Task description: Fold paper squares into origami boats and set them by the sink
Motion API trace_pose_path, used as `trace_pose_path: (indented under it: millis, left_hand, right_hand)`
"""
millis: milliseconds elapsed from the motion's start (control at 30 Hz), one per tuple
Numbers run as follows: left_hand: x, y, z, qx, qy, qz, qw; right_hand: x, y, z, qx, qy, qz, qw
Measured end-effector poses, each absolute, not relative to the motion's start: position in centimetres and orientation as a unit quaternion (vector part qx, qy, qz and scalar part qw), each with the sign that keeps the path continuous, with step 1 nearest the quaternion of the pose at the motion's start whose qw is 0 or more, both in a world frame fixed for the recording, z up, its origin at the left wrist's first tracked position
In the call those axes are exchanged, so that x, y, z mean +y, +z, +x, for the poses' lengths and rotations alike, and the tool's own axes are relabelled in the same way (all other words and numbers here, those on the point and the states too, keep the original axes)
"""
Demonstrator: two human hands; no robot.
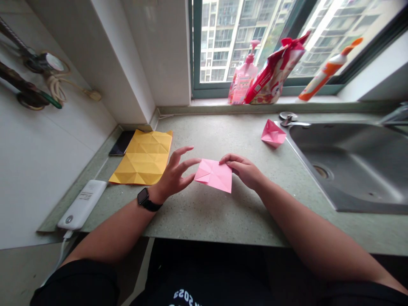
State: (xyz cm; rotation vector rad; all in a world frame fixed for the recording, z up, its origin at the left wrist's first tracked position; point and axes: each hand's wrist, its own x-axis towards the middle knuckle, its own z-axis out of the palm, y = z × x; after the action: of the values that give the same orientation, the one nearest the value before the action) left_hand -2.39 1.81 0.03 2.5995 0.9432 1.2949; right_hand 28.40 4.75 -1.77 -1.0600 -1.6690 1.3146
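A square of pink origami paper (214,175) with crease lines lies on the speckled green countertop (204,212) in front of me. My right hand (242,170) grips its upper right corner, with the fingers curled over the edge. My left hand (174,175) is spread open, its fingertips at or just touching the paper's left edge. A folded pink paper shape (273,133) sits farther back by the sink. To the left of my left hand lies a sheet of yellow paper (142,158) creased in a geometric pattern.
A steel sink (344,170) and tap (395,117) fill the right side. A dark phone (121,143) and white power bank (83,204) lie at the left. On the windowsill stand a pink pump bottle (244,74), a red-and-white pouch (276,72) and an orange-capped tube (325,74).
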Motion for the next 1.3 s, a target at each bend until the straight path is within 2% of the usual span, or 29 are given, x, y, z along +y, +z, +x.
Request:
trace_pose_path:
  millis: [167,300,367,433,600,867,1133,1300]
  left_hand:
    - [1.6,0.3,-2.0,0.259,0.378,0.888,0.035]
    - [2.1,0.1,-2.1,0.28,0.312,0.907,0.036]
    - [2.3,-0.1,-2.1,0.287,0.282,0.914,0.045]
    - [2.4,-0.3,-2.0,0.292,0.26,0.919,0.053]
    - [2.0,-0.6,-1.0,0.315,0.24,0.917,0.046]
    - [1.5,-0.7,-0.4,0.319,0.237,0.917,0.031]
    - [1.7,-1.0,-0.7,0.358,0.243,0.897,0.089]
    - [1.6,-0.7,-0.7,0.382,0.265,0.871,0.161]
  right_hand:
    - [4.3,-2.3,27.9,-0.687,0.48,-0.409,0.361]
    - [4.3,-2.6,28.0,-0.745,0.278,-0.455,0.402]
    - [4.0,-2.2,28.1,-0.781,0.189,-0.447,0.392]
    - [3.5,-1.6,28.0,-0.823,0.155,-0.405,0.367]
    - [2.3,-1.2,26.7,-0.899,0.118,-0.291,0.305]
    - [3.1,-1.9,27.0,-0.896,0.092,-0.334,0.277]
    - [3.6,-2.2,27.6,-0.892,0.105,-0.38,0.223]
    - [3.4,-1.9,27.5,-0.895,0.096,-0.391,0.194]
